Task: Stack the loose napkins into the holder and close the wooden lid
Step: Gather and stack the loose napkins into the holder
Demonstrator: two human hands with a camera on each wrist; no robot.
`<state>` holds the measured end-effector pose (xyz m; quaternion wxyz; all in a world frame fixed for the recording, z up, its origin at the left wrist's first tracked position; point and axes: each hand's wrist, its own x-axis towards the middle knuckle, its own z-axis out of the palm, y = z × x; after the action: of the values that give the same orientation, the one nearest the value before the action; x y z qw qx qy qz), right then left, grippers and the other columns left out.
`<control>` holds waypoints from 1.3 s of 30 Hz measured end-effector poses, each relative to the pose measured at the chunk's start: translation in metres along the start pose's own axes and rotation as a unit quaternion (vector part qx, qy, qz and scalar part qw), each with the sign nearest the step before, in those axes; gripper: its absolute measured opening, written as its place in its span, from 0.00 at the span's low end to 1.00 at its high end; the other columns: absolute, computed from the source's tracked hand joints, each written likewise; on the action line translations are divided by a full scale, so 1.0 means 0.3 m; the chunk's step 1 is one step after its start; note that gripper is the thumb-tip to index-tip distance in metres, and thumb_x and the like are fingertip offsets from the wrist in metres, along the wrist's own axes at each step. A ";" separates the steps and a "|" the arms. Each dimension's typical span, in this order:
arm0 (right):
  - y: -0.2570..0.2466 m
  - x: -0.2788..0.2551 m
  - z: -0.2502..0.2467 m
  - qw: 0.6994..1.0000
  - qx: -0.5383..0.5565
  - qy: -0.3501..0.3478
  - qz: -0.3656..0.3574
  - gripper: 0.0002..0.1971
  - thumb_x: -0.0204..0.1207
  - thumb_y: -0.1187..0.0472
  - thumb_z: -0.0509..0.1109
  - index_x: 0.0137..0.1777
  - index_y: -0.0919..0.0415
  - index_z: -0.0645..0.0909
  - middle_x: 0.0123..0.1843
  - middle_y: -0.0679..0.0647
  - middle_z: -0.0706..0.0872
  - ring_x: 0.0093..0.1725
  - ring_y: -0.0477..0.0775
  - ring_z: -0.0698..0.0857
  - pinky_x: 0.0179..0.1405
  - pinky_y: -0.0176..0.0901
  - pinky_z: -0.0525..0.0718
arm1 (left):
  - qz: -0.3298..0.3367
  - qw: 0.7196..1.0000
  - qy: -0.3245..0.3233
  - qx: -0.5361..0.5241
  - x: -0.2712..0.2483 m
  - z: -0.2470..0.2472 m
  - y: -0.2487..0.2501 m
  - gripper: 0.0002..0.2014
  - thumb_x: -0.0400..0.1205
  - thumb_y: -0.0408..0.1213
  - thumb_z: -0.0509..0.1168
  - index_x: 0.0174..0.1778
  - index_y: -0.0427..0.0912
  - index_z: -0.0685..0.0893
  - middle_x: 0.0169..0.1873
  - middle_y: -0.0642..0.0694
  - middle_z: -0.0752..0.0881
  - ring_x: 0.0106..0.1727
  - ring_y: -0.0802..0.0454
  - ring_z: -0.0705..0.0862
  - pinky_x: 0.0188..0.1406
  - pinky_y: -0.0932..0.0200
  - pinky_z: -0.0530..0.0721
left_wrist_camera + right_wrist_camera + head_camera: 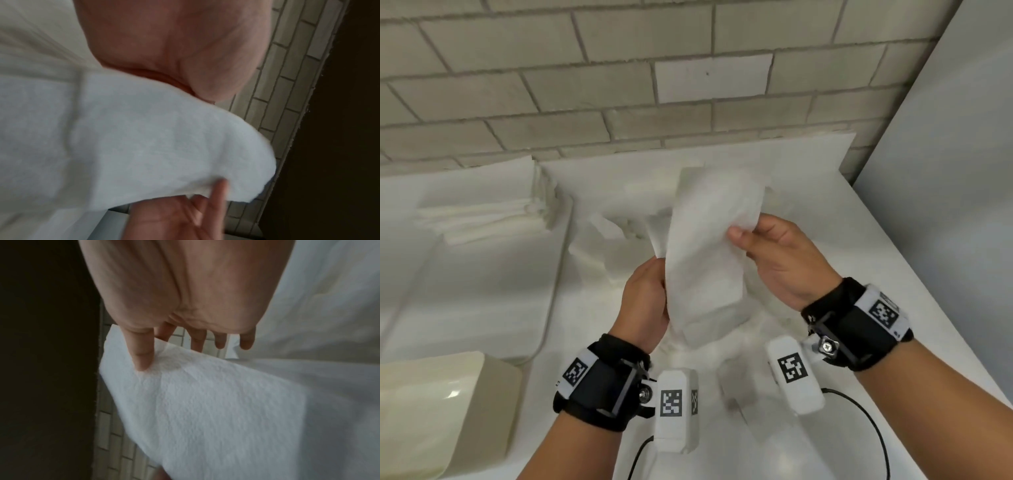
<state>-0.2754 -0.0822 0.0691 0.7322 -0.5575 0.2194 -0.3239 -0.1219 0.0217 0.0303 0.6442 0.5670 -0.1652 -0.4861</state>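
Observation:
Both hands hold one white napkin (709, 246) upright above the white counter (808, 219). My left hand (659, 284) grips its lower left edge, the fingers hidden behind the paper. At the napkin's upper right edge my right hand (743, 236) pinches it with thumb in front. In the right wrist view the thumb (141, 356) presses on the napkin (205, 402). The left wrist view is filled by my palm (174, 48) and the napkin (144, 146). Loose napkins (616, 233) lie crumpled on the counter behind my hands. A squared stack of napkins (489, 209) sits at the left.
A pale brick wall (619, 85) runs behind the counter. A grey panel (945, 171) stands at the right, beyond the counter's slanted edge. A cream box-like object (448, 411) sits at the bottom left; I cannot tell what it is. Black cables (873, 421) trail from the wrist cameras.

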 end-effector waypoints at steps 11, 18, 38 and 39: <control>0.118 0.014 -0.002 0.974 -0.181 0.118 0.067 0.16 0.74 0.53 0.78 0.48 0.68 0.84 0.50 0.65 0.91 0.52 0.74 0.88 0.56 0.73 0.85 | 0.003 0.996 -0.066 -0.063 -0.020 0.032 0.006 0.24 0.86 0.55 0.58 0.68 0.42 0.84 0.63 0.40 0.89 0.65 0.44 0.88 0.68 0.46 0.83; 0.118 -0.011 0.039 0.990 -0.108 0.074 0.047 0.26 0.76 0.71 0.75 0.71 0.62 0.70 0.61 0.59 0.88 0.58 0.56 0.90 0.59 0.57 0.88 | 0.176 0.978 -0.013 0.111 -0.045 0.047 0.035 0.10 0.86 0.32 0.67 0.61 0.40 0.87 0.52 0.45 0.93 0.55 0.47 0.92 0.55 0.45 0.90; 0.167 0.023 -0.051 0.978 -0.204 0.031 0.041 0.05 0.77 0.65 0.75 0.49 0.56 0.89 0.47 0.52 0.94 0.48 0.50 0.92 0.50 0.45 0.88 | 0.288 0.956 0.056 0.025 0.019 -0.066 0.129 0.14 0.74 0.27 0.77 0.54 0.35 0.86 0.47 0.49 0.92 0.49 0.56 0.90 0.48 0.66 0.85; 0.140 0.028 -0.057 0.987 -0.148 0.065 0.017 0.06 0.77 0.68 0.74 0.50 0.58 0.89 0.48 0.53 0.94 0.49 0.52 0.92 0.50 0.45 0.89 | 0.282 0.957 0.069 0.013 0.018 -0.079 0.150 0.15 0.75 0.26 0.76 0.58 0.34 0.86 0.50 0.48 0.92 0.53 0.54 0.91 0.49 0.65 0.86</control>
<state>-0.2716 -0.0928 0.0243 0.6310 -0.6340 0.3216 -0.3107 -0.0814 0.0256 0.0616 0.7577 0.5377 -0.2798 -0.2418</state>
